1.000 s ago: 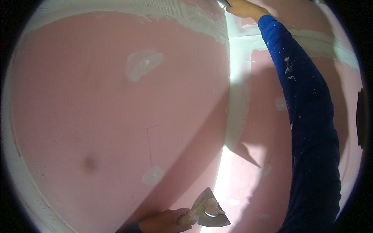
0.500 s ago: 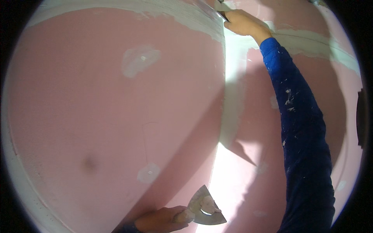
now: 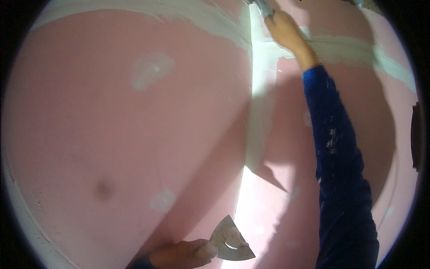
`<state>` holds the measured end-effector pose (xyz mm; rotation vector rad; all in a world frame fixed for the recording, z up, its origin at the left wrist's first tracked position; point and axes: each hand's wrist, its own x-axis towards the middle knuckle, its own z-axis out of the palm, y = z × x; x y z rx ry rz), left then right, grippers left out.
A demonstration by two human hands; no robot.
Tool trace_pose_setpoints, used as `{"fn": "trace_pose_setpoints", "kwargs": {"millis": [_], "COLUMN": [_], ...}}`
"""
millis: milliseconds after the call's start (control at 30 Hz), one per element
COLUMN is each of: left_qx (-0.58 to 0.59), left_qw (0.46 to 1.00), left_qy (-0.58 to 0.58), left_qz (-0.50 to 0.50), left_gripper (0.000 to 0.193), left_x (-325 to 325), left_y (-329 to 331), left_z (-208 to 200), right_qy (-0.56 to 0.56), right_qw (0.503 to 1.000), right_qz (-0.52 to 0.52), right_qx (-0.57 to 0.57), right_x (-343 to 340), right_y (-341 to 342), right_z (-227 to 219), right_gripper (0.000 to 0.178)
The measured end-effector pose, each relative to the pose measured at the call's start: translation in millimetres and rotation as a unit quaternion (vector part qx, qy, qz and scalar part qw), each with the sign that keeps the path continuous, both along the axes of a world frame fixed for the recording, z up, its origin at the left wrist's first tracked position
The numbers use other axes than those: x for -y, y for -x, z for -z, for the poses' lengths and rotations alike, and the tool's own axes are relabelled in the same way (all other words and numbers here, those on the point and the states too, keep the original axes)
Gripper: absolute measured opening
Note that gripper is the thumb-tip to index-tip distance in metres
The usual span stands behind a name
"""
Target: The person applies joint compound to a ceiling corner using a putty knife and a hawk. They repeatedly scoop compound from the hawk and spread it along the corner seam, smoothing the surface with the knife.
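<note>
My left hand [image 3: 177, 256], low in the view, is closed round the handle of a wide putty knife [image 3: 219, 236]. A lump of whitish joint compound [image 3: 234, 236] sits on its fan-shaped blade. My right arm reaches far up in a blue sleeve spotted with white. At its end, my right hand [image 3: 289, 35] is closed on a putty knife [image 3: 264, 8], whose blurred grey blade is at the top of the white-coated corner joint [image 3: 260, 96]. The blade's edge is cut off or too blurred to tell whether it touches the wall.
Pink drywall panels [image 3: 103, 116] meet at the corner joint. A coated seam [image 3: 345, 51] runs off to the right and another band [image 3: 197, 24] to the upper left. Patches of compound [image 3: 153, 71] dot the left panel. Bright light and arm shadows cross the surface.
My right hand has turned and shifted slightly right and down from the joint, its knife now pointing more upward. The left hand keeps its hold, and the whole view has shifted slightly.
</note>
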<state>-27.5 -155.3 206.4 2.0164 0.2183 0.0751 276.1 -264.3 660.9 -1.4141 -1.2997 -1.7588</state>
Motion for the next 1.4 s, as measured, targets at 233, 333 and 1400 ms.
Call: {"fn": "trace_pose_setpoints", "kwargs": {"millis": [233, 333, 1400], "left_qx": [0.054, 0.065, 0.000], "left_qw": [0.980, 0.985, 0.992], "left_qy": [-0.187, -0.148, -0.114], "left_qz": [0.048, 0.056, 0.051], "left_gripper": [0.048, 0.046, 0.049], "left_x": [-7.9, -12.3, -16.1], "left_y": [2.2, -2.8, -7.0], "left_z": [2.4, 9.9, -1.9], "right_qy": [0.013, 0.029, 0.125], "right_qw": [0.987, 0.990, 0.973], "right_qz": [0.110, 0.123, 0.186], "right_qx": [0.113, 0.063, 0.063], "right_x": [-27.0, -36.0, -27.9], "right_y": [-51.4, -56.8, -33.7], "right_z": [-110.7, -114.3, -44.2], "right_gripper": [0.038, 0.037, 0.039]}}
